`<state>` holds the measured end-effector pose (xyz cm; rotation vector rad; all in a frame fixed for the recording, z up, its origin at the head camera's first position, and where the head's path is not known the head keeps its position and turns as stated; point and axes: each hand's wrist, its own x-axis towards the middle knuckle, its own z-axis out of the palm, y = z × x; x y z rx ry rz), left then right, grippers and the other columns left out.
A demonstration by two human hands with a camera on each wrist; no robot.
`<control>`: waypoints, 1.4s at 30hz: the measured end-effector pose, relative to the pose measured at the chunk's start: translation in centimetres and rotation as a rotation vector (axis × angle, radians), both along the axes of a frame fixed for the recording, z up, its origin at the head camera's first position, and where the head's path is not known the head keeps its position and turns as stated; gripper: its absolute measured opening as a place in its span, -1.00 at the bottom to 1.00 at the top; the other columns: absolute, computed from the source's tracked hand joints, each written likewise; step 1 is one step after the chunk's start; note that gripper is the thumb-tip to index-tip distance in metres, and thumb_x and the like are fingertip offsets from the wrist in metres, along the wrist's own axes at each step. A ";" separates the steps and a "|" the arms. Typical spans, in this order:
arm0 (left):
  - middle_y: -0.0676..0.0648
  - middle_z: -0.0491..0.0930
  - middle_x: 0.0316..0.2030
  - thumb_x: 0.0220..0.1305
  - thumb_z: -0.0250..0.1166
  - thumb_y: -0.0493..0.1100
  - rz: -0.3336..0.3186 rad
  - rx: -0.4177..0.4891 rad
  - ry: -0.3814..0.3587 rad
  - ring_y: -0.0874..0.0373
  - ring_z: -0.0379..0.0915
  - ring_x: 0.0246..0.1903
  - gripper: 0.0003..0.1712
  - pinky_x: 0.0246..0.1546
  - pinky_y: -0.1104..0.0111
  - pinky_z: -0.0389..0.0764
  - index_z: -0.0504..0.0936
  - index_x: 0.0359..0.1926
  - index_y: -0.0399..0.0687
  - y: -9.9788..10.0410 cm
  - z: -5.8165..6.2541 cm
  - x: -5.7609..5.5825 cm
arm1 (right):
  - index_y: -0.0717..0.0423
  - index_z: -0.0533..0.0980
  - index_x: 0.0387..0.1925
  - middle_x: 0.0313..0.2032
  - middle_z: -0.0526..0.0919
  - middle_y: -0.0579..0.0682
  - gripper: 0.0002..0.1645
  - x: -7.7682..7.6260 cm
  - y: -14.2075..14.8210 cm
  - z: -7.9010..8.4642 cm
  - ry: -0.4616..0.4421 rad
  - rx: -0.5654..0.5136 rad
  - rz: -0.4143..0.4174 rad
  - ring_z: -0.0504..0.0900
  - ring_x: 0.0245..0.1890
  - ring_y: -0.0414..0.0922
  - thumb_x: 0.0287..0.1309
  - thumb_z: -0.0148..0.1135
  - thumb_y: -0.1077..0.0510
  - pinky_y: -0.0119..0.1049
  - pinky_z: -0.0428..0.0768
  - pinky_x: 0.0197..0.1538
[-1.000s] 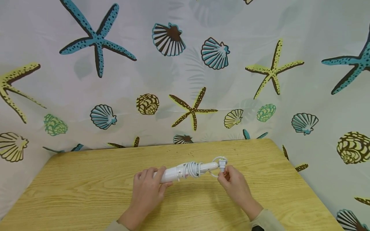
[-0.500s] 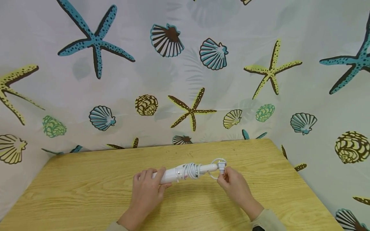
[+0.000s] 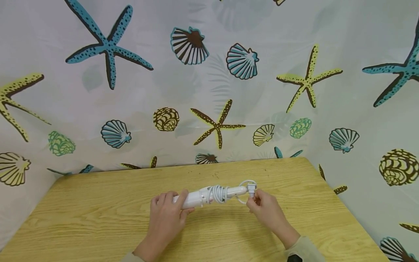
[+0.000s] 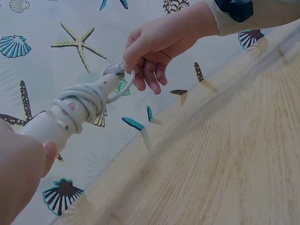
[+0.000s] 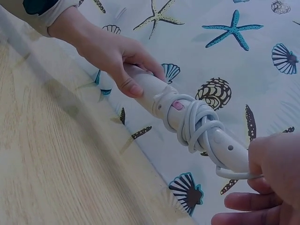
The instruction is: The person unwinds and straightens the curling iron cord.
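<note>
The left hand (image 3: pixel 166 216) is holding the thick end of a white appliance (image 3: pixel 193 199), its grip wrapping round the casing with the thumb lying along the near side. The appliance is hanging above the bench (image 3: pixel 98 211), stretching almost level between the 2 hands in the head view, its narrow end pointing toward the right hand (image 3: pixel 266 209). A pale cord (image 3: pixel 218 193) is circling the middle of the appliance in several coils, some of them crossing over each other in the right wrist view. Just beyond the narrow end, the right hand is pinching a white plug (image 3: pixel 251 188) near its base between thumb and index finger, while the other fingers are curving loosely away below it in the left wrist view. A slack stretch of the cord is looping between the coils and the plug. A small pink mark (image 5: pixel 178 104) is showing on the casing beside the coils, and a dark dot (image 5: pixel 230 147) is showing nearer the narrow end.

Light sleeves (image 3: pixel 302 249) are covering the forearms, and a dark device (image 3: pixel 294 258) is sitting at the right wrist. Behind the bench, a pale cloth (image 3: pixel 183 87) is hanging, displaying starfish (image 3: pixel 108 45) and shells (image 3: pixel 242 62) in blue, yellow, green and brown. The wood grain of the bench is running mostly from side to side in the head view.
</note>
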<state>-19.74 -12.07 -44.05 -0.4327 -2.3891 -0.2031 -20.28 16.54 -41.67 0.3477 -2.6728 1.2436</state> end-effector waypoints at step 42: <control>-0.16 0.47 -0.37 -0.18 0.28 0.21 -0.023 -0.005 0.059 -0.08 0.38 -0.37 -0.41 -0.28 -0.04 0.27 0.46 -0.10 0.07 0.2 0.1 0.3 | 0.12 0.36 -0.65 -0.64 0.52 -0.06 -0.62 -0.2 0.5 0.9 -0.080 -0.017 0.080 0.52 -0.63 -0.11 0.14 -0.02 -0.03 -0.40 0.35 -0.72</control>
